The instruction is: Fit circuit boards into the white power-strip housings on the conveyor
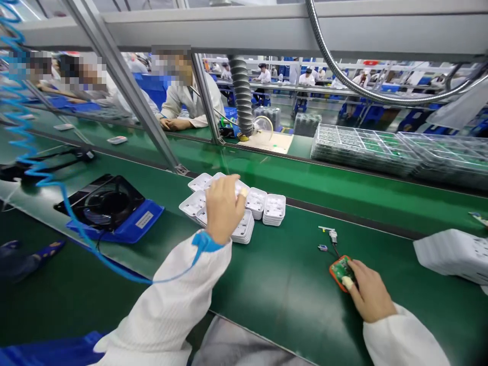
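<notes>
Clear compartmented trays [353, 147] stood stacked, green showing within. Circuit board [340, 266] green, orange-rimmed, gripped by right hand [371, 293]. Left hand [223, 209] was over white shells [274, 206]; grip could not be told.

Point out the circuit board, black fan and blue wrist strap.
Circuit board [339, 267]: head view, green face.
Black fan [110, 202]: head view, round middle.
Blue wrist strap [208, 242]: head view, band around the wrist.

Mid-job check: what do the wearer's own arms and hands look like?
Both sleeves are loose and white. The left hand wears a blue wristband with a blue cord, coiled farther along. It and the right hand each wear a pale thumb cover.
</notes>
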A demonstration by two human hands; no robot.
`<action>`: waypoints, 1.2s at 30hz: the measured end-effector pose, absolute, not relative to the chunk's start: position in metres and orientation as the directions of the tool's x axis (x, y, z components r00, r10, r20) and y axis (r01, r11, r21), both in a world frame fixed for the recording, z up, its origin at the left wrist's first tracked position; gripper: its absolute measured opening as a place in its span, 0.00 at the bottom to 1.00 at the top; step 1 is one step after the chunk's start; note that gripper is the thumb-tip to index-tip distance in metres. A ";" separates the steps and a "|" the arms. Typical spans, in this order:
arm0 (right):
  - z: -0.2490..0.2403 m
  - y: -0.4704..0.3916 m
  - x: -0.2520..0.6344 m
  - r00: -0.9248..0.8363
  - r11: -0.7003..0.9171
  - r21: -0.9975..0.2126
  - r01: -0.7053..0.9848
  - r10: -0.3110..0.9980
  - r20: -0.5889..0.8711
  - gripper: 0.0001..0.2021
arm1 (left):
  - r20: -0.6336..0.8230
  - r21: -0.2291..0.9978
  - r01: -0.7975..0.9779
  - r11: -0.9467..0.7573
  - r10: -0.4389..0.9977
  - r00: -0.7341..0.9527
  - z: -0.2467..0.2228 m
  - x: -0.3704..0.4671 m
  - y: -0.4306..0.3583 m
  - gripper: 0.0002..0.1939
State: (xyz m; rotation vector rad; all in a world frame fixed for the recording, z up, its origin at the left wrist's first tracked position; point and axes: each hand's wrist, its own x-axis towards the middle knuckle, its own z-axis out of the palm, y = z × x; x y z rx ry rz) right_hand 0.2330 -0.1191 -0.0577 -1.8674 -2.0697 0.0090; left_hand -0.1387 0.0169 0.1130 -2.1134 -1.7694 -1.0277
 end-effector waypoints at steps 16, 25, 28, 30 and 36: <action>-0.023 -0.026 0.177 0.050 -0.008 -0.262 0.965 0.987 0.154 0.08 | 0.070 0.314 0.839 -0.444 0.893 0.445 0.008 0.006 -0.016 0.09; -0.019 -0.048 0.183 0.081 -0.017 -0.659 0.752 0.994 0.068 0.07 | 0.074 0.394 0.676 -0.623 0.755 0.652 -0.005 0.007 -0.003 0.17; -0.022 -0.048 0.183 0.057 0.024 -0.707 0.707 0.994 0.091 0.10 | 0.049 0.377 0.610 -0.697 0.673 0.738 -0.002 0.004 -0.001 0.15; -0.024 -0.047 0.182 0.036 0.048 -0.695 0.717 0.994 0.107 0.10 | 0.035 0.373 0.581 -0.723 0.637 0.770 0.000 0.002 0.000 0.16; -0.025 -0.048 0.181 0.030 0.066 -0.665 0.744 0.991 0.132 0.10 | 0.030 0.388 0.550 -0.740 0.606 0.795 0.003 0.001 0.000 0.09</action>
